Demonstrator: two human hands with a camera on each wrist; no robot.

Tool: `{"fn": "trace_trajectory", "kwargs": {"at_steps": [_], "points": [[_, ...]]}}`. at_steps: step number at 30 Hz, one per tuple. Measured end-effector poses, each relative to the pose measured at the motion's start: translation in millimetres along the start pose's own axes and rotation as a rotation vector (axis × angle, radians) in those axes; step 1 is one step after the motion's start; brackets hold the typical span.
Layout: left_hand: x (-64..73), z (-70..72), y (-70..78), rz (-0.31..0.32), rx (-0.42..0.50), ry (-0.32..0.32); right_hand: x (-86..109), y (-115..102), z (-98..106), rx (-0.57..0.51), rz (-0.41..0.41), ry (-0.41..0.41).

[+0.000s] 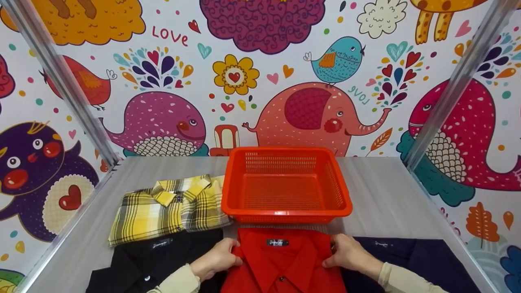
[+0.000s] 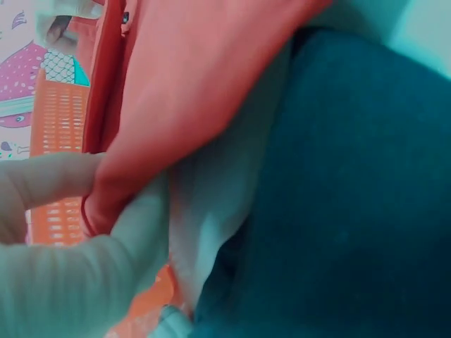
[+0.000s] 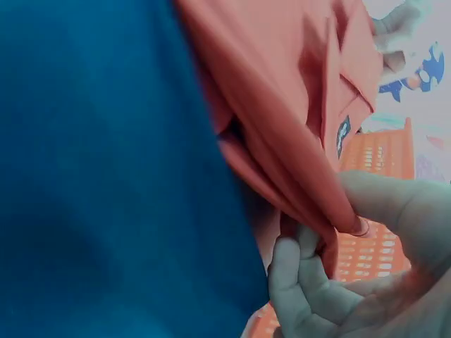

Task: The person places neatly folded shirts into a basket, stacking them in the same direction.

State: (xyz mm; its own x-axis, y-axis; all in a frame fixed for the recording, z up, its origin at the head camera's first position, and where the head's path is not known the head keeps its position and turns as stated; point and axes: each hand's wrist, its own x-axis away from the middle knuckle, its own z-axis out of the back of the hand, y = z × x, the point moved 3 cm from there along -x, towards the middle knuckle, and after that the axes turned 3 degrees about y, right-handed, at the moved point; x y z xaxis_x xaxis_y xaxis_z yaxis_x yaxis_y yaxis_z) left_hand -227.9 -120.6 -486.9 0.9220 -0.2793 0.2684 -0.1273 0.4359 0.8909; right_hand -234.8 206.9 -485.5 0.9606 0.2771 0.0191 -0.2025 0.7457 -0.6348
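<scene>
A folded red shirt (image 1: 281,260) with a collar and dark label lies at the front middle, between both hands. My left hand (image 1: 217,257) pinches its left shoulder edge. The right hand (image 1: 353,254) pinches the opposite shoulder edge. In the left wrist view, thumb and finger close on the red cloth (image 2: 176,84). The right wrist view has the thumb over the layered red fabric (image 3: 282,127) and the other fingers curled beneath it. Just beyond the collar stands an orange-red plastic basket (image 1: 285,213), with nothing inside it.
A folded yellow plaid shirt (image 1: 150,215) lies left of the basket. A black shirt (image 1: 138,260) sits at the front left, and a navy shirt (image 1: 423,260) at the front right. Metal posts (image 1: 452,89) and a patterned wall (image 1: 244,114) bound the table (image 1: 382,199).
</scene>
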Motion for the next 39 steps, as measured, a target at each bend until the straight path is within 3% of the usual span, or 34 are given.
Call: {"fn": "trace_trajectory", "kwargs": {"at_steps": [3,5,12,17,25,39], "points": [[3.5,2.1,1.0,-0.041,0.008,-0.005,1.2,3.6,1.1,-0.157,-0.111,-0.058],[5.8,3.0,2.1,-0.074,0.015,-0.015,2.3,5.3,0.9,-0.240,-0.143,-0.085],[10.1,5.7,6.7,-0.160,0.076,-0.054,6.1,4.9,-0.7,-0.555,-0.124,-0.157],[14.0,10.6,9.1,-0.173,0.170,-0.092,11.3,2.8,1.5,-0.757,-0.106,-0.186],[17.3,14.3,14.0,-0.184,0.206,-0.120,19.0,-1.4,7.8,-0.723,0.038,-0.161],[18.8,15.4,25.2,-0.190,0.214,-0.132,25.6,-2.5,19.5,-0.724,0.121,-0.159]]}}
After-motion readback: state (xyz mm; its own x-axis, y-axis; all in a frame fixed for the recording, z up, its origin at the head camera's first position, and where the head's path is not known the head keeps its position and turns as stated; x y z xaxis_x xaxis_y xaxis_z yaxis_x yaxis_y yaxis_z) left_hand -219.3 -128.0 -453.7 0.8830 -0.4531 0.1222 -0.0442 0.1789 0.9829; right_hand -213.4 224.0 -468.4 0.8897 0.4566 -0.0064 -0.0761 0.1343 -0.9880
